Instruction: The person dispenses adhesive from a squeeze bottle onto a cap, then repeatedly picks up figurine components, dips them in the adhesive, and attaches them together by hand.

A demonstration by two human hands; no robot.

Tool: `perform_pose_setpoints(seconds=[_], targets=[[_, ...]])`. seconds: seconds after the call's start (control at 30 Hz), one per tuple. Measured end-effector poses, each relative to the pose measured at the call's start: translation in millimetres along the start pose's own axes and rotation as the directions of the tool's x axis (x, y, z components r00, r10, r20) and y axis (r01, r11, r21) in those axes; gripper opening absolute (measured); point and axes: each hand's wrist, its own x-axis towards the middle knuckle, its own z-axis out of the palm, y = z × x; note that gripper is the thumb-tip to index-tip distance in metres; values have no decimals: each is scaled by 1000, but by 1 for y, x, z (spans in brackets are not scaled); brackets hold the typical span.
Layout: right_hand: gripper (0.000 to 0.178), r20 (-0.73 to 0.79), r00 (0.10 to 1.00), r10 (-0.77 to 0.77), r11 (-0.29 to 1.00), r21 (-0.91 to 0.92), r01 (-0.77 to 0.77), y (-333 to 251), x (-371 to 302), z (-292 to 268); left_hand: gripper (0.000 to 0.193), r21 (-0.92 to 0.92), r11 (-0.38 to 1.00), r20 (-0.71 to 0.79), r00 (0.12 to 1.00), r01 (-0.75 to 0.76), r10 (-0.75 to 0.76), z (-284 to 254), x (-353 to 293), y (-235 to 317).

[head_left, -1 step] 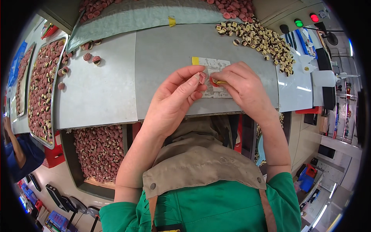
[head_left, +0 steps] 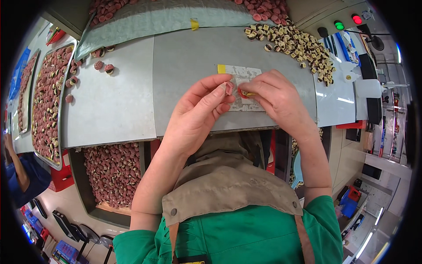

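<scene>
Between the thumb and fingers of my left hand (head_left: 200,103) is a small pink cup-shaped piece (head_left: 229,88). Close beside it, my right hand (head_left: 277,92) pinches a small yellow item (head_left: 247,93) at a red round thing (head_left: 241,92); fingers partly cover both, and their kind is unclear. Both hands are above a worn white board (head_left: 246,70) with a yellow corner, lying on the grey worktop (head_left: 193,53). The hands are near each other but apart. Past my right hand, at the far right, small cream-and-dark-brown pieces (head_left: 303,48) lie in a loose heap.
Pink pieces with cream parts fill a metal tray (head_left: 60,165) at left and an open drawer (head_left: 90,204) below the worktop. A few loose pink pieces (head_left: 99,65) lie nearby. A pale green sheet (head_left: 149,22) spans the back. Another person's arm (head_left: 17,163) shows at far left.
</scene>
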Motion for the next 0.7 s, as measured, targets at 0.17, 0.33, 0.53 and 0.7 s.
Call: perform_pose_setpoints(seconds=[0.17, 0.33, 0.53, 0.7], targets=[[23, 9, 1000, -6, 1000, 21, 6, 3, 1, -6, 33, -12, 1000, 6, 1000, 4, -4, -1, 0, 0], [22, -11, 980, 196, 954, 234, -188, 3, -10, -3, 33, 34, 999, -14, 1000, 27, -27, 4, 3, 0], [24, -79, 945, 318, 747, 635, -198, -9, -12, 9, 33, 58, 998, -10, 999, 37, -36, 7, 2, 3], [23, -175, 966, 190, 803, 594, -50, -17, -6, 10, 32, 62, 998, 1, 999, 33, -33, 9, 4, 1]])
